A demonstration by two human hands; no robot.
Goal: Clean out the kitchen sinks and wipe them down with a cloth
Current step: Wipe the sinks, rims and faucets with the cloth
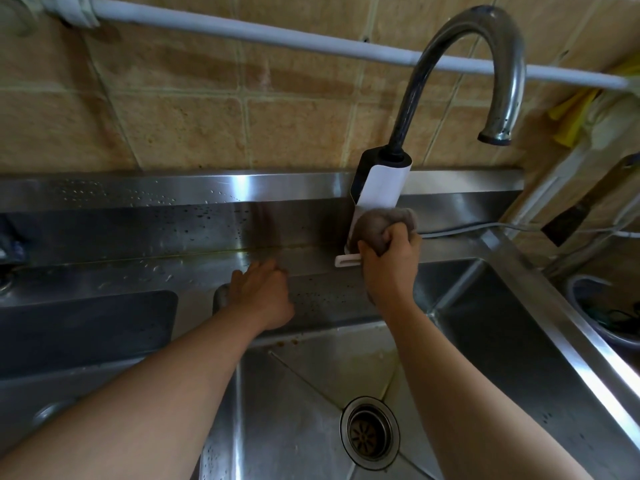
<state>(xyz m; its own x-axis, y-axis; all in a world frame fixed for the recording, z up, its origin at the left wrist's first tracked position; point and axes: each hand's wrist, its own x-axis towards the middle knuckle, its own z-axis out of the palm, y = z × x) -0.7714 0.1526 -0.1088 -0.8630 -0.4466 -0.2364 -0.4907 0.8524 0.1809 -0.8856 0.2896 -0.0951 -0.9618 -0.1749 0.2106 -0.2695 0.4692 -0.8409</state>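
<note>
Two bare hands are at work over the steel sink unit. The right hand [389,268] has its fingers curled tight round one bunched grey-brown cloth [377,225], holding it against the foot of the single tap's white body [379,185], just above a small white lever [346,262] that sticks out to the left at the base. The left hand [265,296] lies with straight, relaxed fingers resting flat on the back ledge [173,268] between the bowls; it holds nothing.

One tap stands here, a dark curved spout [460,64] rising from the white body and bending over to the right, its mouth hanging above the right bowl.

There are two bowls. The right sink [502,341] is the deep one below the arms, with one round drain strainer [370,432] in its floor and brown specks and grime along its back wall and rim. The left sink [86,327] shows only as a dark opening at the left edge, with a second drain faintly seen lower down, too blurred to describe.

Water droplets bead the steel splashback [138,199]. Behind it is a tan tiled wall [173,126], crossed by one white pipe [242,32]. A grey cable [460,229] runs off to the right from behind the tap, near something yellow [571,126] hanging in the corner.
</note>
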